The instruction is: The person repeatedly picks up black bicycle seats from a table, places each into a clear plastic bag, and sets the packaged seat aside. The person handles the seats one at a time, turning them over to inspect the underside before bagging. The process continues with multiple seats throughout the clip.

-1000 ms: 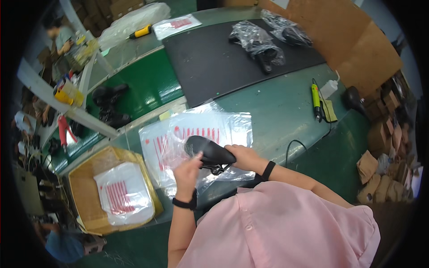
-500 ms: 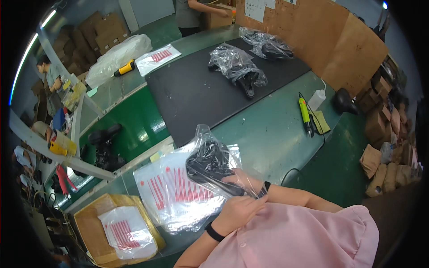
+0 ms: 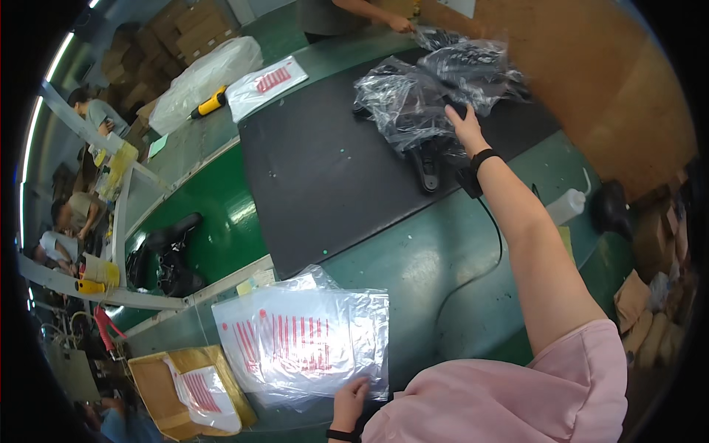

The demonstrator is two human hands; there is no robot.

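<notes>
My right hand [image 3: 467, 131] reaches out over the black mat [image 3: 310, 170], thumb and fingers around the near end of a black part in clear plastic [image 3: 473, 66]. Beside it on the left lies another bagged black part [image 3: 402, 100], its slotted black end [image 3: 425, 168] sticking out toward me. Close to my body, my left hand [image 3: 349, 404] has its fingers curled together at the lower right edge of a clear plastic bag [image 3: 369, 317]. This bag tops a flat stack with red print. The exact grip of my left fingertips is hard to see.
A cardboard box [image 3: 151, 395] with printed bags stands at the lower left. A black cable [image 3: 501, 247] curves over the green table. A white bottle [image 3: 567, 207] and a black saddle [image 3: 611, 208] are on the right. Across the table, a co-worker's hand [image 3: 401, 24] is by the bagged parts.
My right hand has gone from near my body to the mat, and the bagged part has left the printed stack. My left hand has moved down beside the stack. The co-worker's hand has come closer.
</notes>
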